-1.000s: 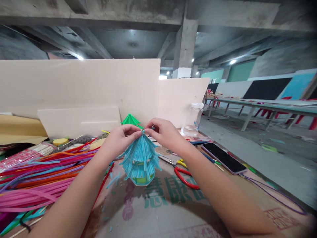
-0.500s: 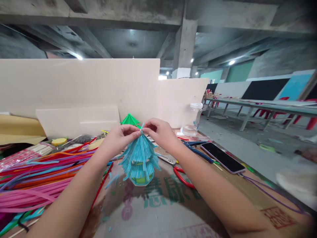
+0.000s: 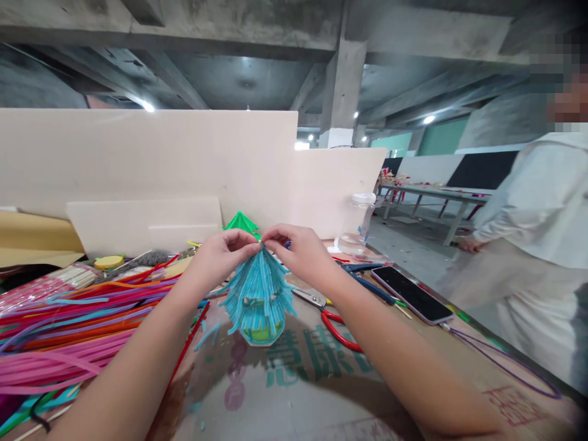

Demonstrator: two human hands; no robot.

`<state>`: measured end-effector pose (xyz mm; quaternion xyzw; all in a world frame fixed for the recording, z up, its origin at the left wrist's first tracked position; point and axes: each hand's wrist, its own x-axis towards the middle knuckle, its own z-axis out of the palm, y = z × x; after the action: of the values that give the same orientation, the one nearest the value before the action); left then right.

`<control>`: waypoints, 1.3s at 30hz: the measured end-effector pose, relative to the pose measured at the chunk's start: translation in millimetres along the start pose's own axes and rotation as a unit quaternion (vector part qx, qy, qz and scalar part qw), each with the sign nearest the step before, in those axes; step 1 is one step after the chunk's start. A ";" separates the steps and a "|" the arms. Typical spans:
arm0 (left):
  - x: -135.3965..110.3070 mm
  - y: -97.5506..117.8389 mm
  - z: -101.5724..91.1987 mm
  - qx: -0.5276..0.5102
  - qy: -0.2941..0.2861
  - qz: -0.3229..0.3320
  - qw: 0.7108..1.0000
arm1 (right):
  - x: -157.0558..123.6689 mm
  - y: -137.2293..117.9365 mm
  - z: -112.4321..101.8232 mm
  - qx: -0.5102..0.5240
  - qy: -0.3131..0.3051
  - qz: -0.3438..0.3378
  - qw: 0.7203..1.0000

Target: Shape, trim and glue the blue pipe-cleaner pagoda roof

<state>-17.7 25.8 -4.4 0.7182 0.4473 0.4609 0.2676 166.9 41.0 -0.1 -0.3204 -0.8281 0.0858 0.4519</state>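
A small pagoda model [image 3: 260, 294] stands upright on the table's cardboard cover, with tiers of light-blue chenille stems and a yellow-green part low down. At its peak, my left hand [image 3: 232, 250] pinches with thumb and forefinger. My right hand [image 3: 296, 248] pinches the same tip from the other side, its fingertips nearly meeting the left ones. Whatever small piece lies between the fingertips is mostly hidden. Behind my hands shows a green pointed roof [image 3: 240, 223]. Red-handled scissors [image 3: 337, 334] lie beside the model, partly under my right forearm.
Bundles of coloured chenille stems [image 3: 59, 367] cover the left side. On the right lie a phone [image 3: 411, 294], blue-handled pliers [image 3: 372, 286] and a clear plastic jar [image 3: 356, 223]. Pale boards [image 3: 147, 165] stand behind. A person in white [image 3: 537, 214] is at the right.
A person in white has come into view at the right. My right fingers have curled down onto the peak, and the thin blue end that stuck up between my hands no longer shows.
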 end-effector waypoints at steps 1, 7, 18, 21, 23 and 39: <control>0.0 -0.2 -0.2 -0.001 -0.005 0.004 1.000 | 0.2 -0.2 -1.2 0.015 -0.005 0.013 1.000; -0.8 2.8 0.3 0.016 -0.007 0.003 1.000 | 1.4 2.5 -2.9 0.042 -0.013 0.045 0.998; 0.5 5.8 -0.3 0.019 -0.010 -0.008 1.000 | 8.0 8.2 -0.3 0.150 -0.056 0.100 0.982; 0.7 9.1 -0.8 0.030 -0.002 -0.008 1.000 | 8.6 9.9 2.3 0.194 -0.061 0.118 0.972; 1.0 10.8 -0.5 0.030 -0.001 0.002 1.000 | 8.4 9.9 3.4 0.196 -0.047 0.116 0.973; 0.9 -0.6 -8.4 0.032 -0.019 0.015 0.999 | 2.1 3.7 4.8 0.137 -0.015 0.078 0.987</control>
<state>-25.4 26.6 -0.9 0.7416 0.4463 0.4365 0.2457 163.9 45.8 -3.1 -0.3177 -0.7880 0.2380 0.4706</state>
